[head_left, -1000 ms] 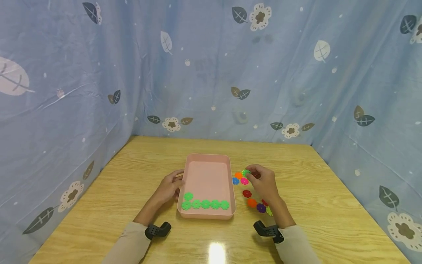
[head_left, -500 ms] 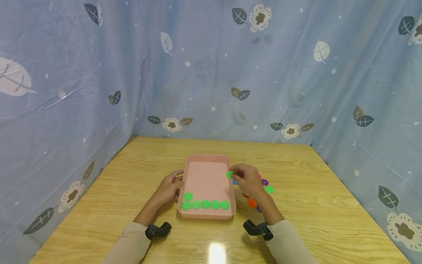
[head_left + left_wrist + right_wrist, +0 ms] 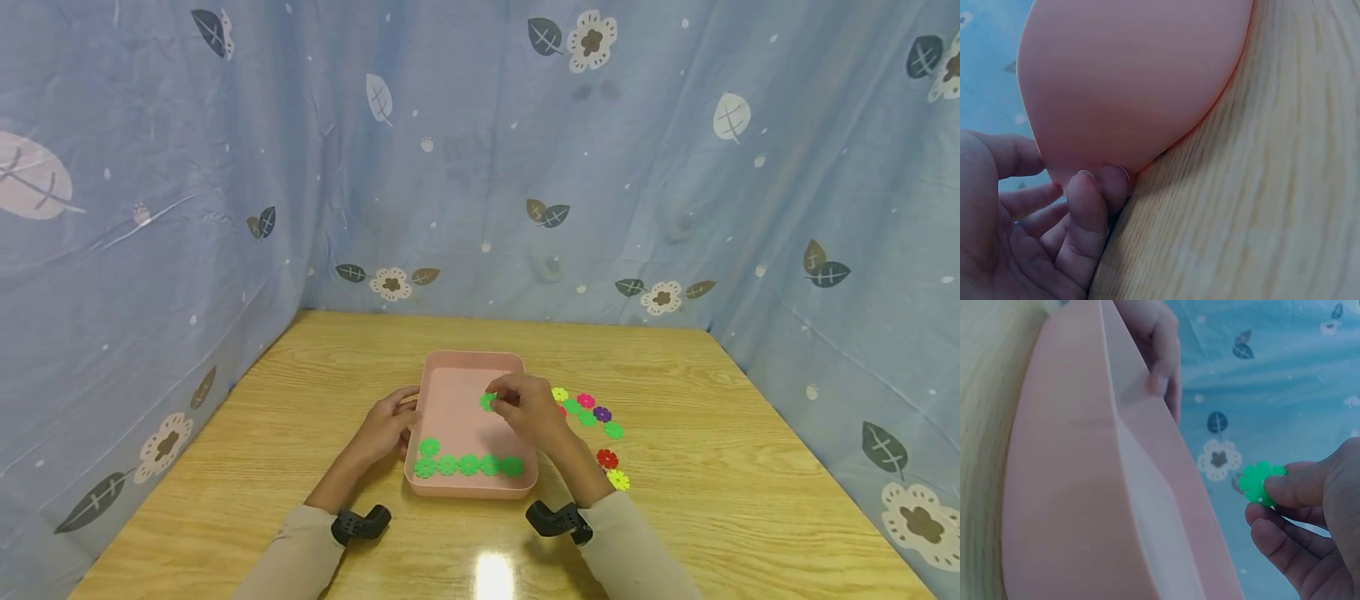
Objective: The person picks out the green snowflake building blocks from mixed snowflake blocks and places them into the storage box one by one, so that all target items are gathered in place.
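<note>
A pink tray (image 3: 468, 358) lies on the table, with several green flower pieces (image 3: 468, 465) along its near edge and one more above them at the left. My left hand (image 3: 385, 427) touches the tray's left side; in the left wrist view the fingers of that hand (image 3: 1054, 219) rest on the tray wall (image 3: 1129, 75). Over the inside of the tray, my right hand (image 3: 531, 410) pinches a green flower piece (image 3: 488, 402). The right wrist view shows this green piece (image 3: 1262, 482) between thumb and fingers of the hand (image 3: 1310, 519).
On the table right of the tray lie flower pieces: a pink one (image 3: 586, 401), a purple one (image 3: 602, 414), green ones, a red one (image 3: 607, 458) and yellow ones. A patterned blue curtain (image 3: 480, 167) hangs behind and at both sides of the table.
My right hand has taken the green piece from the loose ones and moved left with it, over the tray's rim to above its inside. The left hand stays as it was.
</note>
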Motion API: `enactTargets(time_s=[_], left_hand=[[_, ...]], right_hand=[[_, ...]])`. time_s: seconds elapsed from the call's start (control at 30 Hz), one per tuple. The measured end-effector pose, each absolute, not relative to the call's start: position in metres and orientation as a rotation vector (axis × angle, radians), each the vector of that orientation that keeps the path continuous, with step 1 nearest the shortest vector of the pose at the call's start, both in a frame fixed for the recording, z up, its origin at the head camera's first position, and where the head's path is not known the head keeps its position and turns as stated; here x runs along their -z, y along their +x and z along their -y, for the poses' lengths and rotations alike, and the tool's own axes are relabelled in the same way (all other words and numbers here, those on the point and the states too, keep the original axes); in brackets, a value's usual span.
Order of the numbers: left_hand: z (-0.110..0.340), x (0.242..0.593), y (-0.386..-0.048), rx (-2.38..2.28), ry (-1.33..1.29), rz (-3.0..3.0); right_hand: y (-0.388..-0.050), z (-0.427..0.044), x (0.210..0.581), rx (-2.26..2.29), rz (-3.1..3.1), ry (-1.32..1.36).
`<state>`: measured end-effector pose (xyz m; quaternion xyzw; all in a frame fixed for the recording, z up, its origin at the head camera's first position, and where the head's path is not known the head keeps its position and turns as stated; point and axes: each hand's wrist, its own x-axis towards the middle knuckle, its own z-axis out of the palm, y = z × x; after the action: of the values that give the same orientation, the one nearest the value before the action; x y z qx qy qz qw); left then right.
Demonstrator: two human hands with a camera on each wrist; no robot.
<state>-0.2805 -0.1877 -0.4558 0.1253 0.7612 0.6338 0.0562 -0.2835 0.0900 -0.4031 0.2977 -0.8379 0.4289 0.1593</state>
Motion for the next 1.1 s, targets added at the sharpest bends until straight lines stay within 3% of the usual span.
enactTargets(time_s=[0.57,1.1], left_hand=[[0.187,0.455,-0.281,-1.901,0.376,-2.333],[0.189,0.456,-0.281,-1.888,0.397,-2.341]], right_hand=[[-0.28,-0.061,0.426,-1.404,2.424,0.868],[-0.282,-0.043,0.435,-1.237,2.614,0.882]])
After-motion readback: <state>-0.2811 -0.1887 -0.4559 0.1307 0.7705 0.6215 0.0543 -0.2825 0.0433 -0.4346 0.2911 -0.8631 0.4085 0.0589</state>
